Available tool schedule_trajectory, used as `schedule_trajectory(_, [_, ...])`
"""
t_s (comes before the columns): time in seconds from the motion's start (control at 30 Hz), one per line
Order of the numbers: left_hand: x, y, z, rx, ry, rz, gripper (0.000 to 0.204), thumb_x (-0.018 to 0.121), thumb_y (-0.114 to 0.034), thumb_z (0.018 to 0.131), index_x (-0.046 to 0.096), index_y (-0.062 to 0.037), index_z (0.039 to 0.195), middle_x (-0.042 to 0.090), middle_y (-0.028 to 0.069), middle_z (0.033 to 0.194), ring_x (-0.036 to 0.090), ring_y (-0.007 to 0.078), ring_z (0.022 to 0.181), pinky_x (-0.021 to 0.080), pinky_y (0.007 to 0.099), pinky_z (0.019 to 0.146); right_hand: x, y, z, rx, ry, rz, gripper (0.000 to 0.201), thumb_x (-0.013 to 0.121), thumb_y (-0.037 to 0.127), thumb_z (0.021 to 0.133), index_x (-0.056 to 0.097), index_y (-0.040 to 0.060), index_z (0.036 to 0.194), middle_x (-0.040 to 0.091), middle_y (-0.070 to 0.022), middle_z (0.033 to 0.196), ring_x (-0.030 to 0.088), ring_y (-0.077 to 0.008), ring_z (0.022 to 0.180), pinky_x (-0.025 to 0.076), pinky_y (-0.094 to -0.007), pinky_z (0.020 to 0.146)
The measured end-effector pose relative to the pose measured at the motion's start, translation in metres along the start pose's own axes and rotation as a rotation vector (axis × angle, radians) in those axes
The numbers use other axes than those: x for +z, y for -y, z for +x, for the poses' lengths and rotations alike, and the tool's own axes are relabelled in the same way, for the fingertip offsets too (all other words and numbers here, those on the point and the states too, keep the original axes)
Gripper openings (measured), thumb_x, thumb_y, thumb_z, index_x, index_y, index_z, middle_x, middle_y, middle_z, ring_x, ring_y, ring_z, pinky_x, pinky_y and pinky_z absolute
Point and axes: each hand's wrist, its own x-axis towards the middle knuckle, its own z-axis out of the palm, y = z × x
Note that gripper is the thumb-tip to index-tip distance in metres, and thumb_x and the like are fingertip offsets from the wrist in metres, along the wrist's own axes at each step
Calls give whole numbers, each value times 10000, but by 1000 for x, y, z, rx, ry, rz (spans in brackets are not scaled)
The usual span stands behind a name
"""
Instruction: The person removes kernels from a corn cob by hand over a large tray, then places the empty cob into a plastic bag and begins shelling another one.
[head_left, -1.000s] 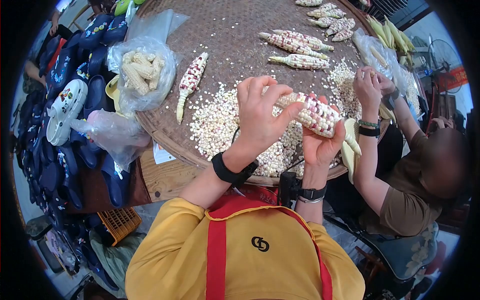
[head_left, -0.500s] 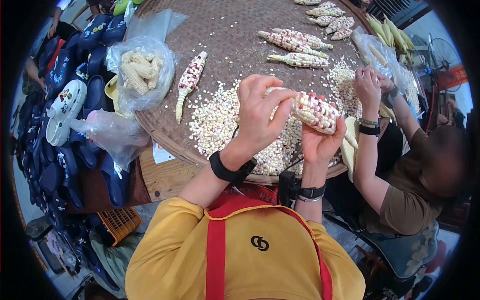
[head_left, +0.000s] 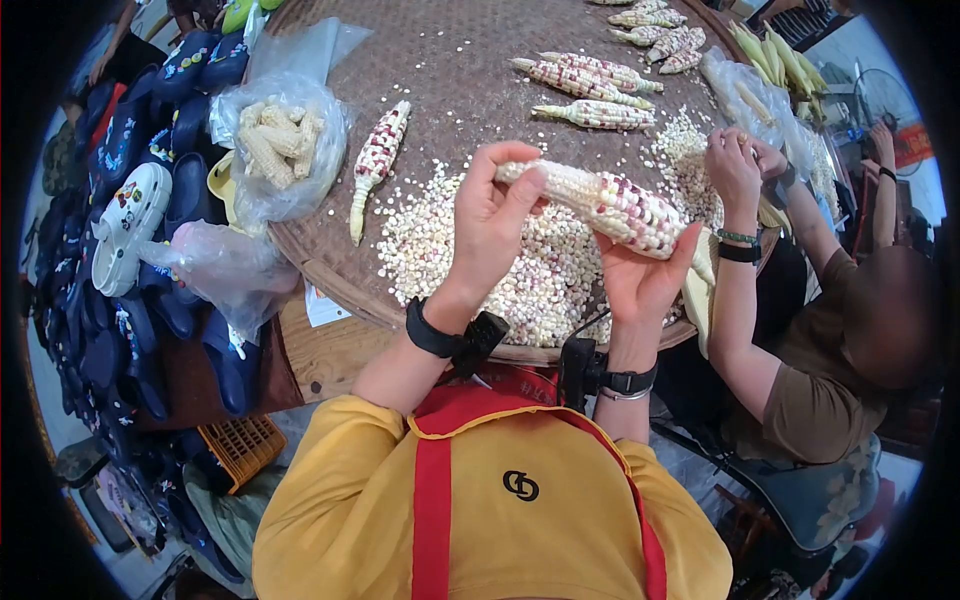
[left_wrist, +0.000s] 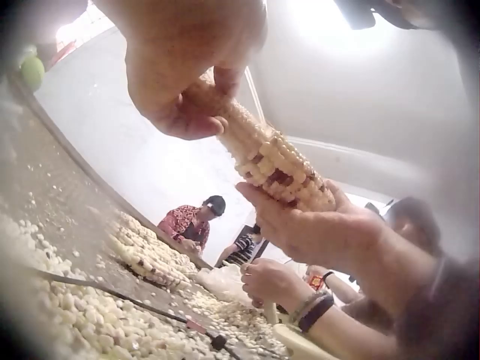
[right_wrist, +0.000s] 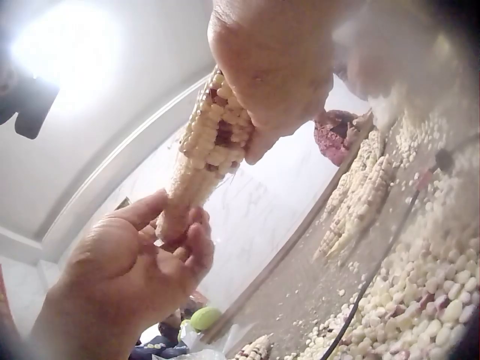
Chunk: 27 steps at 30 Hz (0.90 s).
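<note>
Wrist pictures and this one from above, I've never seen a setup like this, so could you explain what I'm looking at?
There's no robot here: a person works with two bare hands. The overhead picture comes from a camera on their head, looking forward and down. The other two come from wrist cameras, one on each arm, so they look tilted and close.

The left hand holds the bare end of a cob; the right hand holds the end that has its kernels.

Below is a big round tray with loose kernels, several whole cobs and, by its left edge, a plastic bag of stripped cobs. Another person sits at the right.
</note>
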Motion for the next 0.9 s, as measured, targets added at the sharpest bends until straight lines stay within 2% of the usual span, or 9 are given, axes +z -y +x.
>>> schedule_trajectory(0.03, [-2,0,1,62,-14,-21,198,499,-97,870,467,-18,1048,574,58,871,538,79,737,443,209,646,-1,0,-2,0,-1,-1,629,479,504,821,406,9,1202,452,-195,1213,434,-319,1133,368,-494,941])
schedule_trajectory(0.13, [-4,-3,4,117,-19,-85,211,483,-86,872,451,-20,1070,554,68,931,523,84,784,437,219,672,-1,-1,-6,201,106,-87,618,486,483,828,380,25,1229,444,-187,1219,463,-330,1100,469,-482,848])
schedule_trajectory(0.2, [-3,-5,4,141,-7,-105,225,475,-82,873,443,-22,1087,539,71,961,515,86,807,436,223,683,-1,-2,-7,148,90,-123,602,501,452,831,374,21,1232,438,-191,1223,456,-337,1108,459,-486,860])
schedule_trajectory(0.27, [2,-5,2,135,-97,-99,298,459,-79,875,401,-21,1161,503,72,1002,503,93,846,436,225,694,3,-4,-9,88,69,-118,551,536,346,838,364,-5,1226,427,-206,1229,440,-351,1125,432,-487,901])
schedule_trajectory(0.4, [10,-2,-1,129,-137,-69,382,452,-83,876,344,-23,1237,484,68,1010,499,97,841,437,226,700,3,-7,-9,57,75,-141,541,544,312,833,365,-27,1214,427,-215,1225,444,-352,1122,415,-478,924])
schedule_trajectory(0.53, [19,4,-4,76,-55,-110,542,582,-45,813,305,-29,1279,508,49,964,508,102,874,441,238,759,0,-6,-9,58,105,-163,518,555,269,817,381,-36,1198,457,-214,1194,466,-339,1103,412,-475,929])
schedule_trajectory(0.67, [21,6,-4,80,-56,-7,493,589,-48,810,341,-17,1235,510,46,944,514,108,865,443,241,756,-1,-9,-13,31,85,-218,500,557,246,808,397,-47,1181,486,-202,1167,493,-327,1076,405,-481,932])
schedule_trajectory(0.77, [20,5,-4,11,-12,-130,408,586,-75,819,394,-9,1173,515,40,932,506,80,847,431,217,748,-3,-9,-12,22,79,-215,502,556,242,807,394,-52,1181,486,-197,1168,494,-327,1074,397,-482,940])
schedule_trajectory(0.9, [15,10,-2,48,-60,17,324,573,-105,837,427,0,1106,524,43,907,519,95,805,439,230,716,0,-9,-12,54,100,-229,497,555,230,808,391,-52,1183,484,-196,1170,490,-328,1080,399,-475,942])
